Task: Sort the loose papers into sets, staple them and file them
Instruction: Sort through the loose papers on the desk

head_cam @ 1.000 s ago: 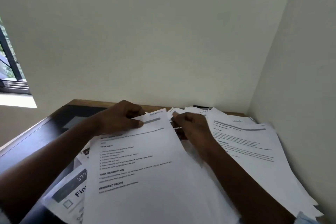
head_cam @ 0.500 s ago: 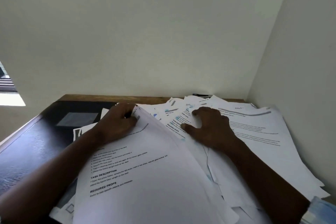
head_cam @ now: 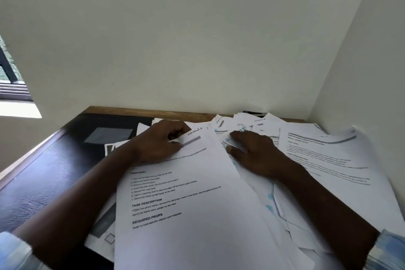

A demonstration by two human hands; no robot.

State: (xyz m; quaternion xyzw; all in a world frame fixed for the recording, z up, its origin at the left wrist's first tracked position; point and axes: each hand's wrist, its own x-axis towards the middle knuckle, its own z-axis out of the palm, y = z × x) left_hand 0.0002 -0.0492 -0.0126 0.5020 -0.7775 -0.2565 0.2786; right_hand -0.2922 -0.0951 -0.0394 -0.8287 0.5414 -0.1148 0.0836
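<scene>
So at this point the left hand [head_cam: 160, 144] had the top sheet [head_cam: 197, 215] by its far edge, fingers curled over the top near the upper-left corner and pinching it, right next to a handwritten note [head_cam: 195, 132] I couldn't read for sure. The right hand [head_cam: 260, 155] wasn't gripping anything. It lay flat with the fingers spread, pressing down on the loose papers [head_cam: 328, 160] fanned out across the right side of the dark desk [head_cam: 43, 177], all the way into the corner by the wall. What mattered most, I reckon: the sheet's long axis ran from the left hand's pinch back toward the person, leaning a bit to the right, and its right side overlapped the heap that the right hand was holding down. So the left hand was the one already on it, and the heap sat just to the right of that grip. My guess is this was still the sorting stage, since everything looked loose and I couldn't spot a stapler or a file anywhere. Moving the sheet would probably mean swinging it clear while the right hand kept the rest from sliding.
</scene>
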